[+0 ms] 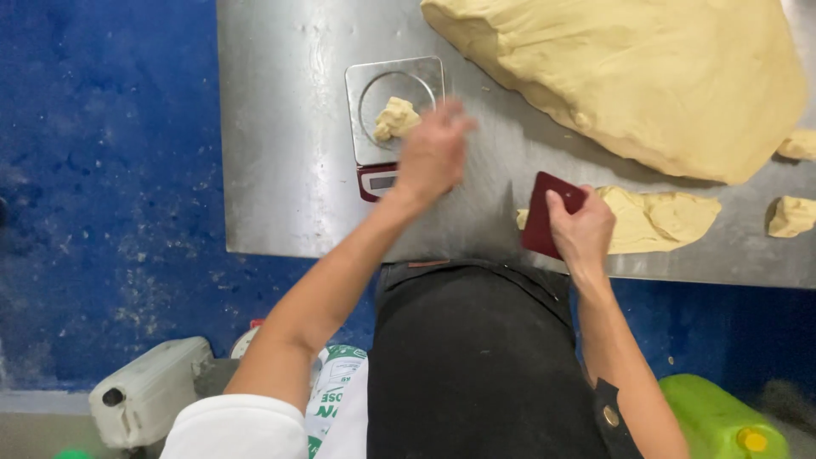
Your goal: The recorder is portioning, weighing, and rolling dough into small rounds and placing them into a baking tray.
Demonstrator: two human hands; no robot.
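Note:
A small lump of pale dough (pixel 396 117) sits on the steel pan of a small kitchen scale (pixel 374 149). My left hand (pixel 435 153) hovers just right of that lump, fingers blurred and loosely spread, holding nothing. My right hand (pixel 583 231) grips a dark red dough scraper (pixel 546 212) upright near the table's front edge. The scraper touches the left end of a flat cut piece of dough (pixel 659 219). A very large mass of dough (pixel 646 72) fills the table's far right.
The steel table (pixel 289 127) stands over a blue floor (pixel 102 170). Two small dough pieces (pixel 792 215) lie at the right edge. Below are a white plastic canister (pixel 149 391), a green canister (pixel 718 421) and a printed sack (pixel 336 391).

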